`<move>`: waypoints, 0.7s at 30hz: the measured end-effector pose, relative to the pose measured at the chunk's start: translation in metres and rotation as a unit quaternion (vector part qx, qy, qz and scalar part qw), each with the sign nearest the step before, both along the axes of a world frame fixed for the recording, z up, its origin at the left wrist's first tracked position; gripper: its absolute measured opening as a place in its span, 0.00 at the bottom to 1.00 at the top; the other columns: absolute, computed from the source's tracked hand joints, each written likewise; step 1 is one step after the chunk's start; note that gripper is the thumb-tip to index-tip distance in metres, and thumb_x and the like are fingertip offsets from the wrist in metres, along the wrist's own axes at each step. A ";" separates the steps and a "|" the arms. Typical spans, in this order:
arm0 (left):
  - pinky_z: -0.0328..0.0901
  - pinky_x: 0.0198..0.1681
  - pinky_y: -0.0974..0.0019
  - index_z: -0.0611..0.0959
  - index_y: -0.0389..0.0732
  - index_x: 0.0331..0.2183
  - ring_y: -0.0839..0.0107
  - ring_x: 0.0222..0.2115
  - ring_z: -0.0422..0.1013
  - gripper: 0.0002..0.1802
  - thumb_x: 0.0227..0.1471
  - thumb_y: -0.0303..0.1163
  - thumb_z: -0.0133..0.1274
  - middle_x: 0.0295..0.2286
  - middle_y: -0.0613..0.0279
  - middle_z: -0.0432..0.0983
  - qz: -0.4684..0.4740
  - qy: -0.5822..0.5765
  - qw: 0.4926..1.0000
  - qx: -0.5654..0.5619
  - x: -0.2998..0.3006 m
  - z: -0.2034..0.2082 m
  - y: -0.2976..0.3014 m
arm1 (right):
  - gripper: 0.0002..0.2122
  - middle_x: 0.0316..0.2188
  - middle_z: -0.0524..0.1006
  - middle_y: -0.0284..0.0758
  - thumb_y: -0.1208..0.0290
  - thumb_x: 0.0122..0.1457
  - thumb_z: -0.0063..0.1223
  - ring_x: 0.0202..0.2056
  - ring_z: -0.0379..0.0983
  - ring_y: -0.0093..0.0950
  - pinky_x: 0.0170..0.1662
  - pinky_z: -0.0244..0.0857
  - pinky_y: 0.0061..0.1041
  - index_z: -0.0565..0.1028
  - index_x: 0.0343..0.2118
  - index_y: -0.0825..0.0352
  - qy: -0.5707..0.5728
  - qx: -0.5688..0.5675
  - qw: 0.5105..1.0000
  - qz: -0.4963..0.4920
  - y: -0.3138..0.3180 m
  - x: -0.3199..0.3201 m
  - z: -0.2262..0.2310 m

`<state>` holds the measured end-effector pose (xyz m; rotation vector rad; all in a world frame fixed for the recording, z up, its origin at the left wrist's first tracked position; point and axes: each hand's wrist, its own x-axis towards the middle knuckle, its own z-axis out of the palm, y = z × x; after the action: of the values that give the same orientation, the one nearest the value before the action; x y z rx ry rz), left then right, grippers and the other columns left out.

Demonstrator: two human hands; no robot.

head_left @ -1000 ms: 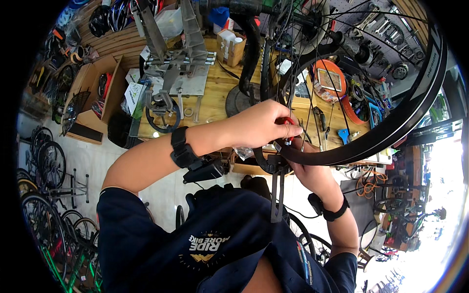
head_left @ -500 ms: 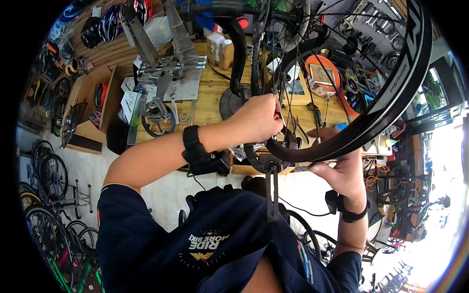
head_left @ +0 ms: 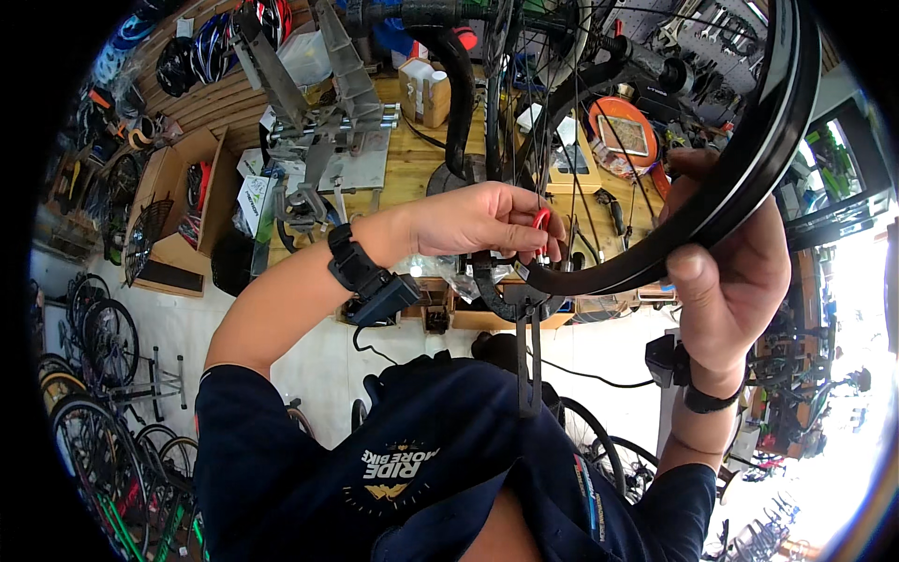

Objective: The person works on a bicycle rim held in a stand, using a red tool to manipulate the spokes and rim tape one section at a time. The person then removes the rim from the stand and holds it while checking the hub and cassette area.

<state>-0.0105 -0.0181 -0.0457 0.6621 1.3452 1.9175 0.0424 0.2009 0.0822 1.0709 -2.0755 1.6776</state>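
Red tool point(head_left: 541, 219) beside black rim point(head_left: 646, 265)

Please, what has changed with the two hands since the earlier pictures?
The right hand moved away from the left hand, to the right along the wheel rim, and now holds it there. The left hand stayed at the wheel, holding the red tool.

Two hands point(head_left: 476, 220) point(head_left: 737, 286) — one held wheel point(head_left: 613, 275) — two wristbands point(head_left: 350, 259) point(head_left: 714, 402)
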 end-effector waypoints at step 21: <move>0.62 0.21 0.66 0.82 0.34 0.22 0.72 0.14 0.67 0.25 0.46 0.50 0.63 0.13 0.60 0.71 0.231 0.262 0.863 -0.366 -0.001 -0.004 0.017 | 0.13 0.34 0.77 0.36 0.74 0.53 0.64 0.35 0.73 0.23 0.40 0.67 0.22 0.74 0.39 0.72 -0.065 0.090 0.992 0.066 0.013 0.003 -0.026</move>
<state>-0.0115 -0.0014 -0.0495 0.4998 2.5848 1.3742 0.0451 0.2138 0.0567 1.2060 -2.3233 1.6874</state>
